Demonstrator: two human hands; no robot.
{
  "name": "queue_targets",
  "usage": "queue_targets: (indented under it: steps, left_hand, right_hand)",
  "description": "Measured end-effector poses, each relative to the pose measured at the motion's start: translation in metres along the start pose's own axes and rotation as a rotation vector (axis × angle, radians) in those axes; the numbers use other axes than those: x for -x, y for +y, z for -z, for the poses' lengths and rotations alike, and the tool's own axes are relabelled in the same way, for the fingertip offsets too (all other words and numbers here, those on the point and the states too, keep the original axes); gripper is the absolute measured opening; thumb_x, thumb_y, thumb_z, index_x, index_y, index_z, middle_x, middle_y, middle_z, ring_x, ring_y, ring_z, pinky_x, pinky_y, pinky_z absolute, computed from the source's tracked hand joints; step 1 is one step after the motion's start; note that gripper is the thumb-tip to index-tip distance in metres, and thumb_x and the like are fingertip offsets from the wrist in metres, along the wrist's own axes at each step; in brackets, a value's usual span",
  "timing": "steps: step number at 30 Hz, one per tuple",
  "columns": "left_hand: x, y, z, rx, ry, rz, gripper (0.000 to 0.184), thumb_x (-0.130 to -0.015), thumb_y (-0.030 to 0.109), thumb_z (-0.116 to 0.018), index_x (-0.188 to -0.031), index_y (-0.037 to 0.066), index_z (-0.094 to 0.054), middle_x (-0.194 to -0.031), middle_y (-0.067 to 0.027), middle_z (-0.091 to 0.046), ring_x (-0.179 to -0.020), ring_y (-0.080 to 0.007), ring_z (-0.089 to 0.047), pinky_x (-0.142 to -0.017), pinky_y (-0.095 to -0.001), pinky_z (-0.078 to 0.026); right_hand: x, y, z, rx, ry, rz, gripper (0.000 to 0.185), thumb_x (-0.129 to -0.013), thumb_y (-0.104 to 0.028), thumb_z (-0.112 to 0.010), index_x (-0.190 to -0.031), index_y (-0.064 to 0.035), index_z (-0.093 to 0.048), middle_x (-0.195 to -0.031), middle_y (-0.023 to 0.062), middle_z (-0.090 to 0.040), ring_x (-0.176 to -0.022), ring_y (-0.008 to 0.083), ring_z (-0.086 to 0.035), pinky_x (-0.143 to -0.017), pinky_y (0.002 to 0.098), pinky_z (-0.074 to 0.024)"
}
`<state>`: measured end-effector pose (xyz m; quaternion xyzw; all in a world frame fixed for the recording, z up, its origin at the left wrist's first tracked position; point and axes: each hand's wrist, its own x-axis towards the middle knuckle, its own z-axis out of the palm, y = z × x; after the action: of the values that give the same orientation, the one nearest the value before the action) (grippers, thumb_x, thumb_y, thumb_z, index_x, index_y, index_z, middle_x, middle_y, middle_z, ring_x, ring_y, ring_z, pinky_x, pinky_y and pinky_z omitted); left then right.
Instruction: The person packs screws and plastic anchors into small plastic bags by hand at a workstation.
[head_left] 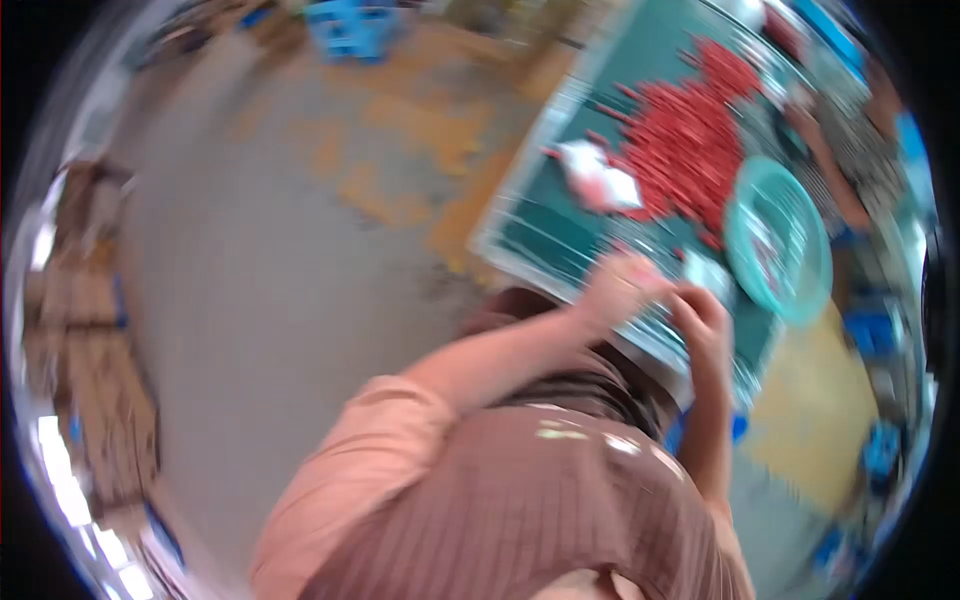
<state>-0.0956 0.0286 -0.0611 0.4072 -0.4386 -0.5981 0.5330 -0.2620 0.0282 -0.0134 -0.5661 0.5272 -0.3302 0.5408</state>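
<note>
We saw our two bare hands close together above the near end of a long table with a dark green top and pale edging (pixel 530 225). Our left hand (pixel 625 285) reached in from a salmon-pink sleeve (pixel 370 440), and our right hand (pixel 708 325) came up just beside it, the fingers of the two meeting. The view was badly blurred there, so we could not tell whether the fingertips were pinching something small or only touching each other.

Beyond our hands, on the green surface, lay a broad heap of short, slim red sticks (pixel 685 145), a few strays poking out along its left edge. White and pinkish packets (pixel 585 165) rested against that side of the heap. Crinkled, pale translucent plastic (pixel 708 275) lay just beyond our right hand. Near it, at the table's right edge, sat a round mint-green plastic basin (pixel 820 265), tilted in our view.

Across the table, a co-worker's hand (pixel 800 112) was near the far right side of the heap. A bright blue plastic stool (pixel 355 28) stood on the grey floor (pixel 240 270), well apart from us, and brown cardboard boxes (pixel 110 400) lined the left.
</note>
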Motion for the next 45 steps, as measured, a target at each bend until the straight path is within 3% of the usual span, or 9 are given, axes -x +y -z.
queue_targets:
  steps: [1,3,8,11,24,33,36,39,45]
  left_hand:
    - [0.003,0.011,-0.003,-0.134,0.029,0.030,0.015,-0.086,0.013,-0.070,-0.075,0.007,-0.062,-0.073,0.0034,-0.054,-0.068,-0.0066,-0.048,-0.063,-0.0253,-0.042]
    - [0.002,0.000,-0.006,0.111,0.033,0.043,0.015,-0.085,0.011,-0.071,-0.075,0.006,-0.061,-0.070,0.0021,-0.058,-0.064,-0.0048,-0.051,-0.057,-0.0219,-0.043]
    - [0.009,0.008,-0.002,0.204,-0.054,0.244,0.008,-0.086,0.010,-0.071,-0.083,0.005,-0.066,-0.077,0.0031,-0.062,-0.067,-0.0038,-0.052,-0.060,-0.0189,-0.043]
    - [0.008,0.006,-0.009,0.179,-0.035,0.177,0.008,-0.087,0.013,-0.071,-0.088,0.006,-0.068,-0.075,0.0054,-0.060,-0.056,-0.0011,-0.044,-0.049,-0.0167,-0.032]
    - [0.006,0.013,-0.009,0.020,-0.031,0.091,0.008,-0.085,0.008,-0.072,-0.084,0.008,-0.064,-0.075,0.0063,-0.059,-0.059,0.0002,-0.044,-0.050,-0.0164,-0.033]
    - [0.008,0.009,-0.008,0.063,-0.082,0.088,0.011,-0.084,0.011,-0.074,-0.081,0.009,-0.063,-0.075,0.0066,-0.058,-0.059,-0.0006,-0.043,-0.051,-0.0170,-0.033]
    - [0.008,0.022,-0.005,0.034,-0.111,0.229,0.011,-0.085,0.015,-0.073,-0.089,0.006,-0.067,-0.075,0.0067,-0.058,-0.062,-0.0010,-0.044,-0.053,-0.0173,-0.034]
    - [0.004,0.035,0.000,0.042,-0.164,0.308,0.017,-0.087,0.016,-0.072,-0.098,0.003,-0.069,-0.078,0.0056,-0.060,-0.067,-0.0015,-0.048,-0.058,-0.0175,-0.038]
    - [-0.004,0.030,0.007,-0.297,-0.190,0.201,0.015,-0.089,0.011,-0.067,-0.098,0.000,-0.070,-0.086,0.0025,-0.064,-0.074,-0.0027,-0.053,-0.066,-0.0180,-0.043]
  right_hand:
    - [0.000,0.002,0.002,0.058,0.001,-0.022,0.018,-0.088,-0.018,-0.064,-0.095,-0.0005,-0.066,-0.082,0.0011,-0.061,-0.073,0.0086,-0.055,-0.067,0.0228,-0.0449]
    - [-0.002,0.014,0.005,-0.016,-0.025,0.017,0.014,-0.088,-0.012,-0.066,-0.095,0.0000,-0.064,-0.082,0.0000,-0.061,-0.074,0.0075,-0.055,-0.067,0.0218,-0.0449]
    - [0.005,0.010,0.005,-0.119,0.009,0.026,0.014,-0.087,-0.013,-0.067,-0.092,0.0007,-0.064,-0.080,0.0002,-0.062,-0.076,0.0066,-0.053,-0.068,0.0234,-0.0451]
    - [0.005,0.011,0.009,-0.057,0.036,0.078,0.015,-0.087,-0.013,-0.066,-0.093,0.0013,-0.063,-0.082,0.0009,-0.062,-0.076,0.0066,-0.053,-0.069,0.0240,-0.0454]
    - [0.000,0.011,0.013,-0.142,-0.020,0.130,0.020,-0.093,-0.016,-0.063,-0.103,0.0011,-0.063,-0.094,0.0008,-0.063,-0.085,0.0059,-0.054,-0.077,0.0223,-0.0446]
    - [0.001,0.006,0.014,0.094,-0.046,0.096,0.014,-0.092,-0.012,-0.063,-0.093,0.0012,-0.061,-0.083,-0.0012,-0.060,-0.077,0.0049,-0.051,-0.069,0.0221,-0.0436]
    - [0.003,0.001,0.012,0.168,0.004,0.184,0.016,-0.088,-0.014,-0.062,-0.093,0.0015,-0.062,-0.079,0.0109,-0.063,-0.073,0.0168,-0.058,-0.068,0.0308,-0.0466]
    - [0.003,0.002,0.018,0.341,0.009,0.264,0.013,-0.089,-0.009,-0.062,-0.093,0.0023,-0.058,-0.080,0.0078,-0.059,-0.074,0.0147,-0.053,-0.068,0.0291,-0.0450]
    - [0.004,-0.007,0.023,0.438,-0.014,0.325,0.011,-0.088,-0.008,-0.062,-0.092,0.0016,-0.058,-0.081,0.0124,-0.058,-0.075,0.0232,-0.054,-0.068,0.0335,-0.0450]
